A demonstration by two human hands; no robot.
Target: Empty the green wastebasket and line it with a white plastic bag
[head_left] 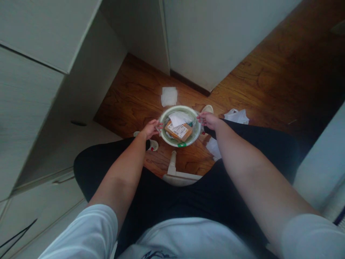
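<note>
You sit over a round bin (180, 142) that stands on the wood floor (269, 86) between your feet. Your left hand (151, 128) pinches the bin's left rim, or the liner at it; your right hand (208, 119) does the same on the right rim. Both hands are closed on the edge, though the fingers are too small to tell whether plastic or rim lies under them.

As I judge it, keep both grips level and opposite each other, so the rim does not tip to one side and spill. Take hold of the edge only; keep your fingers out of the contents.

Inside, a brown box (178, 131) with a white label lies tilted on top, a crumpled white paper (179, 118) rests against it at the far side, and a green scrap shows at the near rim. What lies beneath is hidden.

A folded tissue (169, 96) lies on the floor just beyond the bin, and a white bag (237, 116) to its right.
</note>
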